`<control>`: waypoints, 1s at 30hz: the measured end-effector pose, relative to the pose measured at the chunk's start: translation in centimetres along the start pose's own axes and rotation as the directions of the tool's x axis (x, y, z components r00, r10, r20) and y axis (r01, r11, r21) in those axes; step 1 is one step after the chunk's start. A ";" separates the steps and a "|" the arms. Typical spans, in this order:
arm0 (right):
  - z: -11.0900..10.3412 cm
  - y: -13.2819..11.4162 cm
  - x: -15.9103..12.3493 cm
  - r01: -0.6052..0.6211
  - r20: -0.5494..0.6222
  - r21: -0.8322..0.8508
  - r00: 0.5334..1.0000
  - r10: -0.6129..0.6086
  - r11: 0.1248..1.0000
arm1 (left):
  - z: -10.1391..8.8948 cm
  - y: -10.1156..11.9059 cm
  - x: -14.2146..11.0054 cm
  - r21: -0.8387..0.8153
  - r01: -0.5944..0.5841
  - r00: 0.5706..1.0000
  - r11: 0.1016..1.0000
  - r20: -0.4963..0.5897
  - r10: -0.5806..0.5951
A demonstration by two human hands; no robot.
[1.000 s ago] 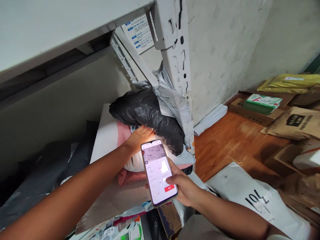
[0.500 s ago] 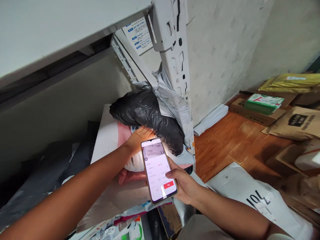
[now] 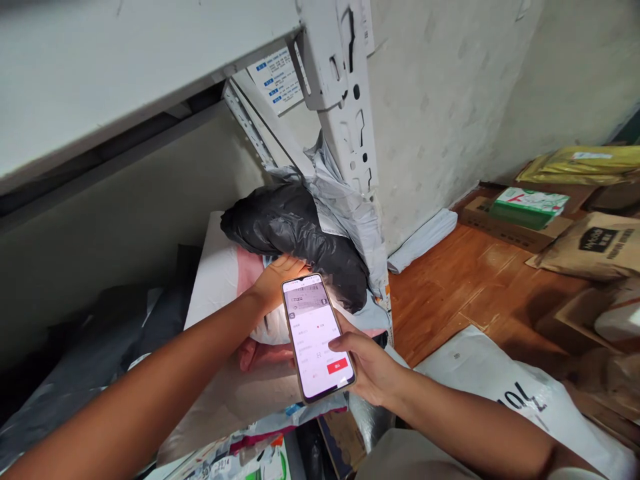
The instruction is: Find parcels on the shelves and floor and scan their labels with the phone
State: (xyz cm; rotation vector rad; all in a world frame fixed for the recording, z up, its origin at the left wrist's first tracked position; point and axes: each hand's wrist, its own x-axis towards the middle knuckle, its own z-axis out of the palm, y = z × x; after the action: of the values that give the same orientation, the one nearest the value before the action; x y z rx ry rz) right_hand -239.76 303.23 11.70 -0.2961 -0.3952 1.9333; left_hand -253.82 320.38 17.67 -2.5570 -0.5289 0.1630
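My right hand (image 3: 367, 363) holds a smartphone (image 3: 320, 353) upright toward me, thumb resting over its screen. On the bright screen are a camera strip with a barcode label at the top, lines of text and a red button. Just behind the phone, my left hand (image 3: 283, 277) lies with fingers stretched out along the lower edge of a black plastic parcel (image 3: 280, 217); its fingertips are partly hidden. Light falls on those fingers. Underneath are a white and pink parcel (image 3: 213, 280) and a reddish-pink bag (image 3: 260, 355), stacked on the pile.
A white metal shelf (image 3: 150, 67) hangs over the pile, its perforated post (image 3: 350, 133) rising beyond the parcels. On the wooden floor (image 3: 440, 293) lie a white bag (image 3: 465, 360), a brown paper parcel (image 3: 590, 247), a green box (image 3: 530, 207) and yellow packages (image 3: 580, 163). Dark bags (image 3: 110, 327) lie left.
The view has shifted slightly, so the shelf sits a little lower. Label lines in the phone's camera strip have moved. Both hands keep nearly the same places.
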 end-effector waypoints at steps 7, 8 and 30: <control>-0.4 0.2 0.4 0.025 0.017 0.010 1.000 -0.025 1.000 | 0.4 -0.2 -0.3 -0.031 0.009 0.999 0.999 -0.046 -0.010; -0.4 0.2 0.5 0.027 0.019 0.013 0.999 -0.028 1.000 | 0.5 -0.2 -0.3 -0.031 0.013 0.999 0.999 -0.035 -0.014; -0.3 -0.6 -1.5 -0.026 0.087 -0.038 0.996 0.029 0.999 | 0.4 1.6 -1.7 -0.039 0.071 0.979 0.997 -0.188 -0.077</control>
State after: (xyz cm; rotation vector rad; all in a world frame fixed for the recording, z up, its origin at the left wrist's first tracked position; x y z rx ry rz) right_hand -238.55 302.10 11.71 -0.2417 -0.4871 1.9722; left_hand -254.95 318.61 16.54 -2.5447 -0.5557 -0.1158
